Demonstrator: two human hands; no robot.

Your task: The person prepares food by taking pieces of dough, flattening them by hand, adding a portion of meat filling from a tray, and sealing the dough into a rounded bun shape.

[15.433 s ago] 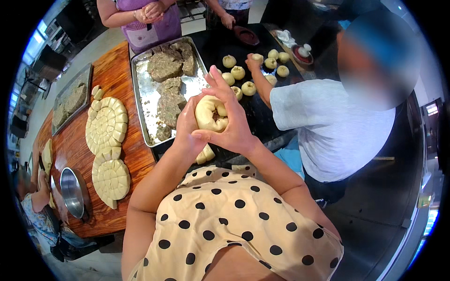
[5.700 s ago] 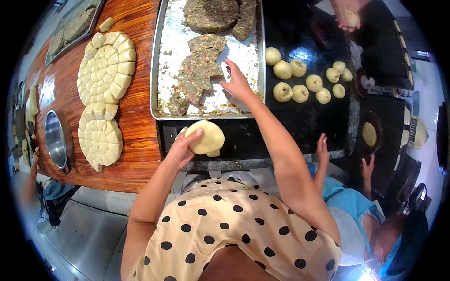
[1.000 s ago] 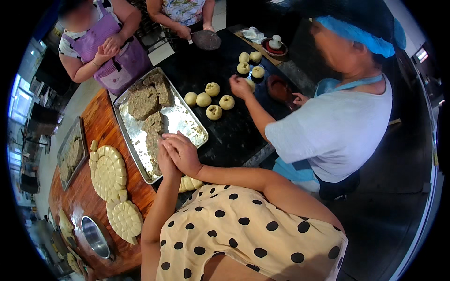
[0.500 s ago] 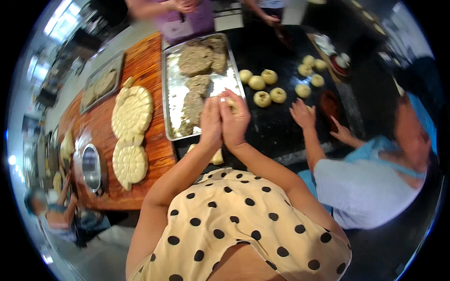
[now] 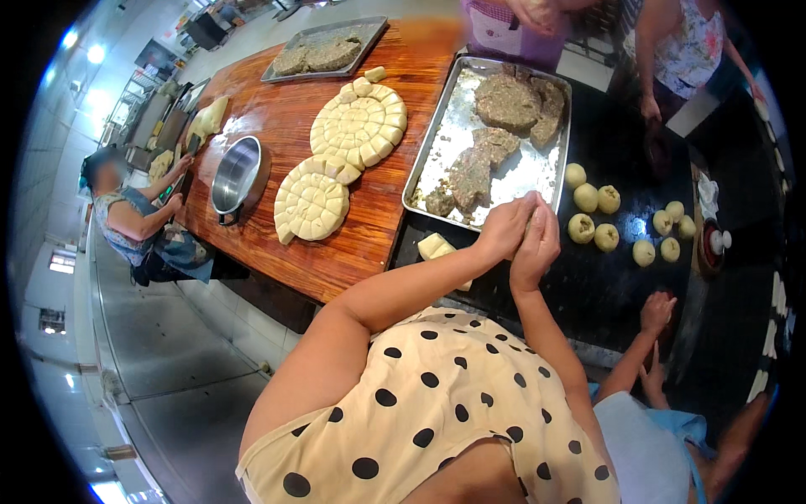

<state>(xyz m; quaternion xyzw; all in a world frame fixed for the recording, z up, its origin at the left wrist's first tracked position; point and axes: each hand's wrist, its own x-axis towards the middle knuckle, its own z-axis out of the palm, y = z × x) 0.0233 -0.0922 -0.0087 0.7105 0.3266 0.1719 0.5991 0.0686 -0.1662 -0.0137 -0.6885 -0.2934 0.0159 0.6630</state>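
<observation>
My left hand and my right hand are pressed together, palms cupped around a dough ball that is almost wholly hidden now. They are just off the near right corner of a metal tray, which holds brown-green minced filling in lumps. Cut pieces of pale dough lie on the dark worktop beside my left forearm. To the right of my hands sit several round stuffed buns, some with filling showing at the top.
Two flat coils of cut dough lie on the wooden table, near a steel bowl and another filling tray. A co-worker's hand is at the near right. A person works at the left; others stand across. A red pot stands far right.
My view has turned left, so table and trays sit farther right in the picture. My hands stay cupped together; the dough seen between them earlier is now covered. The co-worker's hands have left the worktop's middle.
</observation>
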